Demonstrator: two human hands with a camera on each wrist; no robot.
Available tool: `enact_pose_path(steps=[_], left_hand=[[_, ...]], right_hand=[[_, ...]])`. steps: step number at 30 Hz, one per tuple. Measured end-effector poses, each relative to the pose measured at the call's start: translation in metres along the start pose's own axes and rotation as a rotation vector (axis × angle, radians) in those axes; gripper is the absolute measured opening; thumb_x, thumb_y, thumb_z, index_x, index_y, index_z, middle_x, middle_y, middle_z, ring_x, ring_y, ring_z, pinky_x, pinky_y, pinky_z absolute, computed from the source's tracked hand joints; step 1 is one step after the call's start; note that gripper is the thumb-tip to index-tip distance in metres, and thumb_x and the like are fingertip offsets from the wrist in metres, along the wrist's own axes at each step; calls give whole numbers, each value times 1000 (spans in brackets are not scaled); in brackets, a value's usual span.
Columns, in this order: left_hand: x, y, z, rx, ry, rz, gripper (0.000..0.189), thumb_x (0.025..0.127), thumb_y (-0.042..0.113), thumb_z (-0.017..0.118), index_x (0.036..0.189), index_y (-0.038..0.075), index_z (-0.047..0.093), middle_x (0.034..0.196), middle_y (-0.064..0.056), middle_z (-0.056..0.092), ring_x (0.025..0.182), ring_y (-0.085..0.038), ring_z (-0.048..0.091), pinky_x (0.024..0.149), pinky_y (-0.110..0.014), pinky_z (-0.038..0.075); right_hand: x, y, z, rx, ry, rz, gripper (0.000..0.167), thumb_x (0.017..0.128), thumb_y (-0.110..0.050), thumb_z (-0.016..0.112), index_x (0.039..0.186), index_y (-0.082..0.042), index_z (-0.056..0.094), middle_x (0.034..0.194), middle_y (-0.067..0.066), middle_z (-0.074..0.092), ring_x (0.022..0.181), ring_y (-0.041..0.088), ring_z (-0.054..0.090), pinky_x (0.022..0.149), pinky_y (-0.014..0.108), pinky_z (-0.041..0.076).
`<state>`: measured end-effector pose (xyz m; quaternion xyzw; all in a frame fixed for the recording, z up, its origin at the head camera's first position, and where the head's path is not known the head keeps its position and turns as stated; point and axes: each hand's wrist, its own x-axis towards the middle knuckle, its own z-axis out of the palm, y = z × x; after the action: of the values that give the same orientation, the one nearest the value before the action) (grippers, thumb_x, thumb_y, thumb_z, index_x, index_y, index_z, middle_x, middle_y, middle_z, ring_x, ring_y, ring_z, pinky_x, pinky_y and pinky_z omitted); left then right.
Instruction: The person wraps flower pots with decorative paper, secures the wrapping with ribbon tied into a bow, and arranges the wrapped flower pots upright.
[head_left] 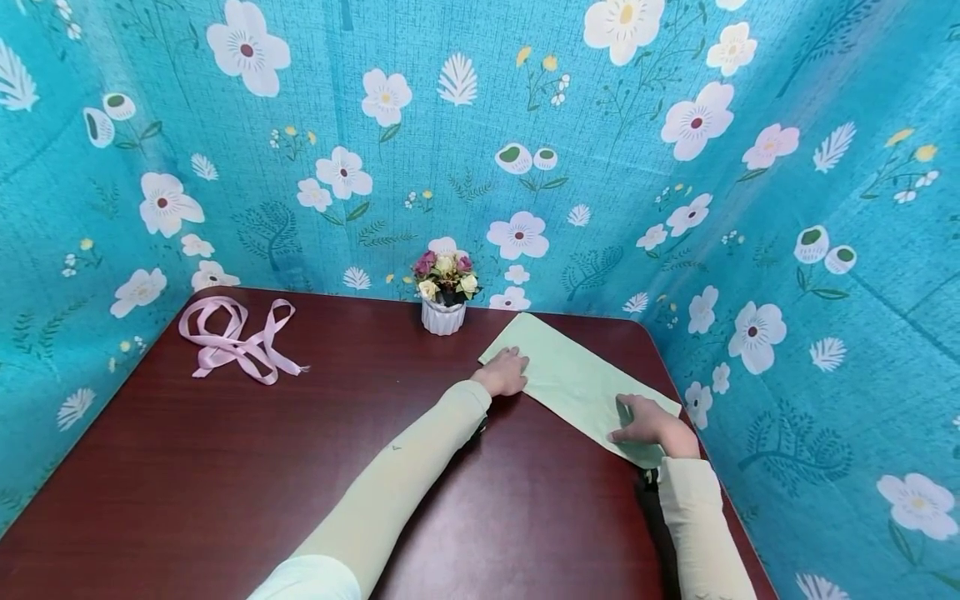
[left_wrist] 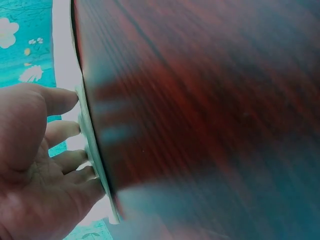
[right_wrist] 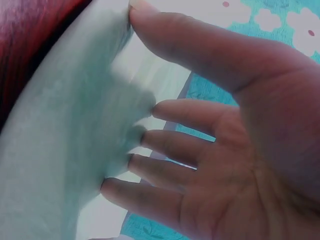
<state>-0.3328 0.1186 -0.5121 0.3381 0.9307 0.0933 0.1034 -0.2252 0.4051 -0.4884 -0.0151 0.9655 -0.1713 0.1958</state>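
Observation:
A pale green rectangular sheet lies flat at the right side of the table; whether it is paper or cloth I cannot tell. Near its left end, my left hand rests with fingertips on it. In the left wrist view the fingers of this hand reach to the thin edge of the sheet. My right hand touches the opposite end, thumb and fingers spread apart. The right wrist view has this hand's fingers fairly straight, their tips against the sheet.
Behind the sheet stands a white ribbed pot of artificial-looking flowers. A loose pink ribbon lies at the far left of the dark red wooden table. Blue floral curtains hang close around the table's back and sides.

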Motion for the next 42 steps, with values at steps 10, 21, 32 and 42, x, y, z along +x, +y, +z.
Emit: enact_pose_path(steps=[10,21,32,42], left_hand=[[-4,-10,-6,38,-25,-19,46,105,24,50,148,7,52,152,-17,48,141,-29,44,117,-34,35],[-7,-22,-13,-7,-118,10,51,104,23,51,153,8,46,161,-18,35,149,-29,35,121,-36,29],[-15,-36,-22,-92,-159,24,55,100,19,57,153,10,46,165,-18,30,151,-28,31,120,-35,30],[-19,-38,-25,-91,-120,-15,44,95,6,59,58,15,37,60,3,31,59,-13,30,60,-25,34]], right_hand=[[-1,-18,5,-38,1,-8,91,82,-30,86,148,12,40,145,35,46,133,52,43,106,63,42],[-10,-52,10,-110,-24,17,37,81,-26,85,92,-1,59,79,6,53,76,21,49,65,35,42],[-20,-77,25,-151,-54,16,38,80,-26,86,78,-8,53,68,3,45,62,16,41,58,31,36],[-33,-110,42,-233,-22,-37,41,75,-28,89,77,-8,54,73,6,50,67,18,46,62,33,40]])
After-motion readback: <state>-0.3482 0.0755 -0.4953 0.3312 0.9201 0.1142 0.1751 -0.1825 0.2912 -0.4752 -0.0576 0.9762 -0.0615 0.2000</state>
